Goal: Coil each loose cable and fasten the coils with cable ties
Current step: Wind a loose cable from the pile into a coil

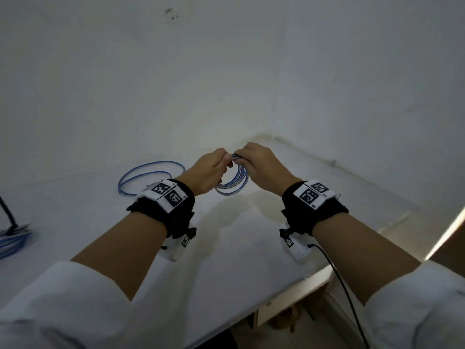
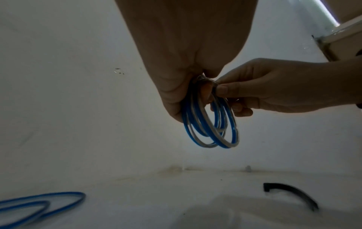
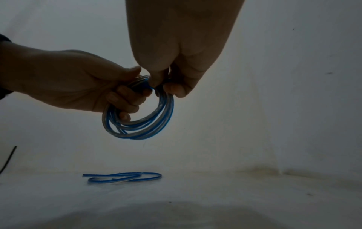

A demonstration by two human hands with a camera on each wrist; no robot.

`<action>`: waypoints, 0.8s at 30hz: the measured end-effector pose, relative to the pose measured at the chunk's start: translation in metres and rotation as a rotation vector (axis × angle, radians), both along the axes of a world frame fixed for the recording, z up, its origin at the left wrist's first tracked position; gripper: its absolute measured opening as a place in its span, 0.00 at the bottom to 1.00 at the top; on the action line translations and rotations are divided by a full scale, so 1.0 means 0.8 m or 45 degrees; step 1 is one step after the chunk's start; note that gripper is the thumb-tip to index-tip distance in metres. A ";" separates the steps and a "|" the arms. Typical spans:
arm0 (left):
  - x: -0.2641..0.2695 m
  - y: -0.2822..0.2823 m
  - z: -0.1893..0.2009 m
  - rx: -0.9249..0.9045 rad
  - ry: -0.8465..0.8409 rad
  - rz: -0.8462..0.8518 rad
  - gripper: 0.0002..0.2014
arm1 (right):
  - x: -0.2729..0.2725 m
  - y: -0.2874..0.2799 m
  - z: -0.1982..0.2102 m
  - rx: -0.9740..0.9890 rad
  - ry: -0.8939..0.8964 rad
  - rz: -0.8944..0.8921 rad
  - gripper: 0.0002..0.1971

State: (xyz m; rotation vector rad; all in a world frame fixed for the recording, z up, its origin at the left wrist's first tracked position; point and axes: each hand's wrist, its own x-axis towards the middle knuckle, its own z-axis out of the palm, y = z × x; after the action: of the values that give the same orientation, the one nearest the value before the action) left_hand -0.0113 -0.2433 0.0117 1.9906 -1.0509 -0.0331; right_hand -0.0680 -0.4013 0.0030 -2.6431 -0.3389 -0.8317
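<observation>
The left hand and the right hand were up above the white table, close together near the middle of the head view. Both hands pinched the top of a small round coil of blue and clear plastic cable. The coil hung down from the fingers and did not touch the table. The left fingers curled through the ring, and the right thumb pressed on the top of it. A loose blue cable in long loops lay flat on the table at about 9 o'clock from the hands. A short curved black strip lay on the table too, under the hands. More blue cables sat at the far left edge.
</observation>
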 end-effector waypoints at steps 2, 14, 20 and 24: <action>-0.006 -0.015 -0.001 0.027 -0.036 -0.007 0.14 | -0.016 -0.013 0.008 0.076 0.099 0.005 0.12; -0.024 -0.055 -0.025 -0.102 0.044 0.002 0.16 | -0.085 -0.138 -0.021 -0.241 0.972 -0.477 0.16; -0.024 -0.060 -0.032 -0.107 0.033 0.002 0.16 | -0.080 -0.134 -0.035 -0.458 1.064 -0.492 0.16; -0.021 -0.057 -0.033 -0.121 0.045 0.018 0.16 | -0.073 -0.134 -0.041 -0.414 1.045 -0.493 0.12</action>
State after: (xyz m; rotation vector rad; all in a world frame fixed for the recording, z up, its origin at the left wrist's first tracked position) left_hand -0.0284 -0.2887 -0.0150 1.9050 -0.9976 -0.0099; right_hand -0.1262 -0.5087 -0.0299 -3.1123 0.2839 0.2962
